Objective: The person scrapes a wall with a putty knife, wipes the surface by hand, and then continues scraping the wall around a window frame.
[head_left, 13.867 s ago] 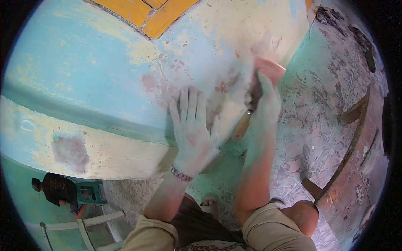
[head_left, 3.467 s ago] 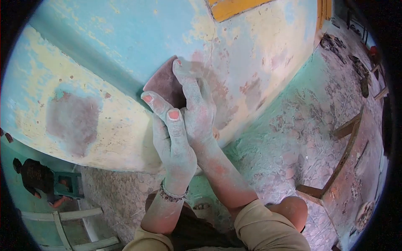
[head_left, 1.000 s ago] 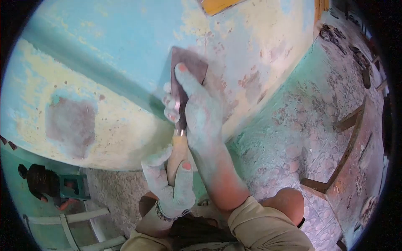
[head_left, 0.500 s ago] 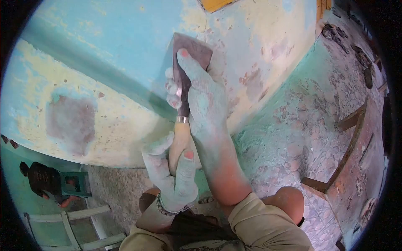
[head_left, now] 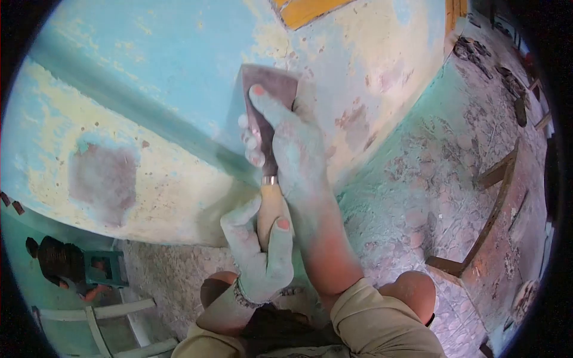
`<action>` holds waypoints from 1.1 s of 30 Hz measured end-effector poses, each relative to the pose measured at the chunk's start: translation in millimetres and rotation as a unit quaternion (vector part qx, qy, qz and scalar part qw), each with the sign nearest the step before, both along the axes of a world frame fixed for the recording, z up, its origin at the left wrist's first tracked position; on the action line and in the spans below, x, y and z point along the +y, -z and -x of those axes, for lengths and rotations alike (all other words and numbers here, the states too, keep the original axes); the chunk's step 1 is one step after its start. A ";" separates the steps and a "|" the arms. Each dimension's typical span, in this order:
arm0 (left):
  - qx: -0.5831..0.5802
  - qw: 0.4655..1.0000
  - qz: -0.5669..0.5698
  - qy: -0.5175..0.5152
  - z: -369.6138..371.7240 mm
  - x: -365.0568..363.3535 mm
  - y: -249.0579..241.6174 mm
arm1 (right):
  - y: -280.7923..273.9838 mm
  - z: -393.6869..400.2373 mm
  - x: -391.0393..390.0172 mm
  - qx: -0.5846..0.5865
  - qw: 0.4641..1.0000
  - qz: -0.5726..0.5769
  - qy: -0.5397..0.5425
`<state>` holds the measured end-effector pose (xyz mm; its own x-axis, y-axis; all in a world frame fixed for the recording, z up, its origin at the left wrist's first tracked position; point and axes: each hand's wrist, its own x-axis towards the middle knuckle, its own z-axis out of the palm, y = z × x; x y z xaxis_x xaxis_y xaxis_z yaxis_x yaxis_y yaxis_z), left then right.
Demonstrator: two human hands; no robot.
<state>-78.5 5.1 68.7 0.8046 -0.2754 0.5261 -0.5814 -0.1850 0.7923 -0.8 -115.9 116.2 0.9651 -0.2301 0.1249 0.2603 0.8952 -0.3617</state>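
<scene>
A scraper (head_left: 272,209) with a wide dark metal blade and a pale wooden handle is held in front of the blue and cream wall (head_left: 173,71). My left hand (head_left: 259,250), coated in pale dust, is closed round the lower handle. Higher up, my right hand (head_left: 292,140) grips the metal part, its thumb flat on the blade and its fingers curled behind. The blade's wide edge points up and lies against or close to the wall; which one I cannot tell.
A person (head_left: 62,262) is at the lower left beside a green stool (head_left: 113,268). Pale wooden rails (head_left: 89,322) stand below them. A brown wooden frame (head_left: 492,221) is at the right, on the dusty floor (head_left: 418,203). An orange-yellow panel (head_left: 310,11) is at the top.
Both hands and the scraper have shifted slightly down in view, with the handle and my left hand also moving right. The grip looks the same.
</scene>
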 end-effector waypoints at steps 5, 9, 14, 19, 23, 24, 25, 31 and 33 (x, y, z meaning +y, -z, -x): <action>-0.061 0.998 -0.031 -0.002 -4.1 4.1 14.7 | 3.8 1.8 2.0 -0.017 1.000 0.010 0.019; 0.016 1.000 0.005 0.000 -8.2 -11.8 0.0 | 3.0 -10.0 -8.2 -0.065 0.998 0.020 0.004; 0.047 0.997 -0.008 0.056 -16.3 -25.7 -1.4 | 10.5 12.8 -30.3 -0.020 0.994 0.103 0.034; 0.185 0.967 0.154 0.077 -42.8 -41.5 -11.8 | 35.8 36.7 -39.5 0.038 0.975 0.218 -0.037; 0.269 0.920 0.229 0.171 -61.4 -61.1 -23.8 | 31.4 40.3 -47.8 0.086 0.957 0.278 0.002; 0.270 0.914 0.248 0.173 -63.3 -66.2 -25.2 | 28.6 41.6 -53.2 0.067 0.959 0.276 -0.005; 0.273 0.908 0.266 0.176 -63.8 -73.2 -26.1 | 25.4 44.4 -62.2 0.049 0.960 0.274 -0.011; 0.263 0.870 0.380 0.170 -75.9 -94.5 -32.6 | 15.2 29.8 -109.1 -0.007 0.890 0.443 -0.108; 0.253 0.858 0.418 0.159 -78.4 -103.5 -37.5 | 16.6 24.1 -118.1 0.002 0.849 0.518 -0.105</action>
<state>-0.1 -98.3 106.2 0.9424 -0.2195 0.2524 -0.0406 0.6741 0.7375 -24.8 -234.0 99.6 0.9720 0.1791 0.1522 0.1315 0.1225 -0.9837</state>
